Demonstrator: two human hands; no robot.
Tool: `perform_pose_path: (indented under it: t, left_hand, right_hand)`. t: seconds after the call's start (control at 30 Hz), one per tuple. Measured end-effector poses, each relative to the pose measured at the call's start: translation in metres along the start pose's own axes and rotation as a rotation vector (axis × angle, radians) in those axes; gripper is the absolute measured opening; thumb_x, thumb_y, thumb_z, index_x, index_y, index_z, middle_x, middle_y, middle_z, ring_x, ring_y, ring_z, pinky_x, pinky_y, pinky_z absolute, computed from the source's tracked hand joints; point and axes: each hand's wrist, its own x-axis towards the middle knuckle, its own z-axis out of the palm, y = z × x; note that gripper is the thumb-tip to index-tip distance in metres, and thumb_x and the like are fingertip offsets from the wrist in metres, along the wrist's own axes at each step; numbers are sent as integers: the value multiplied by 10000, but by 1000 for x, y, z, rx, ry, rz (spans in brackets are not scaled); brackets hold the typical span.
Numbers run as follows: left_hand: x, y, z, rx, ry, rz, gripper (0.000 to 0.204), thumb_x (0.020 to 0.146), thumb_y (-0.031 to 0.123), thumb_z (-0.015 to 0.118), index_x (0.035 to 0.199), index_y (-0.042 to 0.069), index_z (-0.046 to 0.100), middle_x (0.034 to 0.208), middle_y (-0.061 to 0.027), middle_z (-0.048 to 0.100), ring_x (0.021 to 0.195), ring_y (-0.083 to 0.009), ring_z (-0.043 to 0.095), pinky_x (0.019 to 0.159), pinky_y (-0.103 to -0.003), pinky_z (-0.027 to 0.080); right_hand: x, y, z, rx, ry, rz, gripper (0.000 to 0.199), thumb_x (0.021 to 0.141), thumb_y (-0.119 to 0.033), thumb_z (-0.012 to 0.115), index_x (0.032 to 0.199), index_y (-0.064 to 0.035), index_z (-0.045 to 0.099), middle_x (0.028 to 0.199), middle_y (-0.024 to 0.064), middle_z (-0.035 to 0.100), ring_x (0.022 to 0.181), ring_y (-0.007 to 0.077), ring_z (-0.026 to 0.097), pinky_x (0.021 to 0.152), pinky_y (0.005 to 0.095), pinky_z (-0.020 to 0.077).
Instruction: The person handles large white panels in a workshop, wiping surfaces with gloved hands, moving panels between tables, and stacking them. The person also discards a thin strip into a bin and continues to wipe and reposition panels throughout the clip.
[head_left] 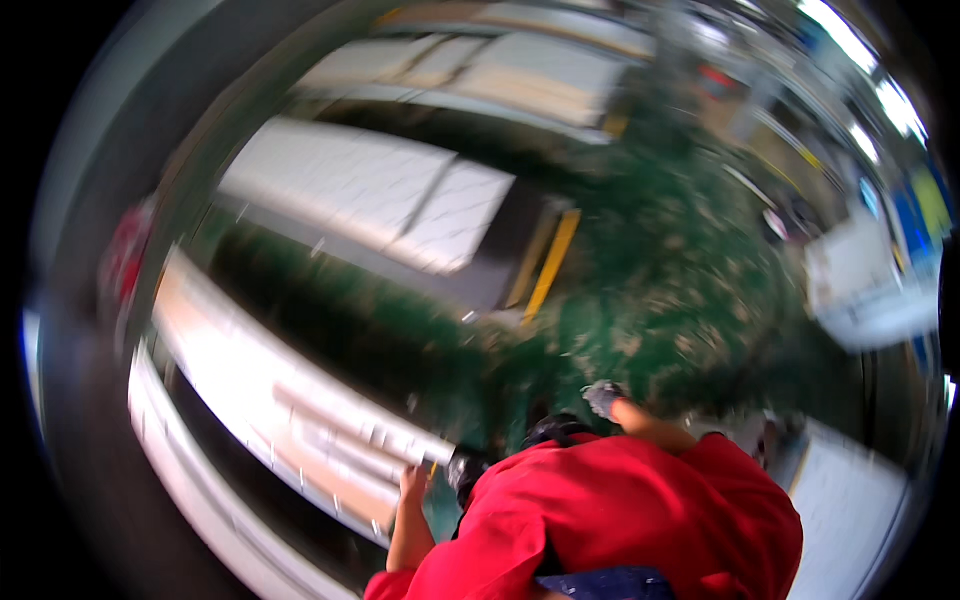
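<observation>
Green, scuffed floor demanded careful footing; my left hand was beside the long white tabletop, lower left, grey-gloved right hand apart, grips unclear.

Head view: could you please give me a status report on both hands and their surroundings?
Left hand beside long pale table, contact unclear. Right hand out over green floor, grip unreadable. Blur hides whether anything blocks either.
</observation>
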Motion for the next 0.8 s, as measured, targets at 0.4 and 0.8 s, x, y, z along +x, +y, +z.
perform_pose_path:
  t: [0.4,0.8]
  left_hand:
    - [211,525,98,-8,-251,95,261,939,293,581,1079,73,593,841,-80,662,615,-169,622,520,-295,471]
    - [506,750,270,327,-490,-206,321,925,340,549,1114,86,605,901,-121,692,642,-260,620,528,-390,497]
  right_hand:
    - [74,44,-253,-168,492,-477,400,896,-423,610,997,-48,703,930,156,707,817,308,657,796,435,520]
    - [112,108,-462,689,679,121,395,875,-464,655,963,-88,739,976,159,724,915,306,686,778,437,520]
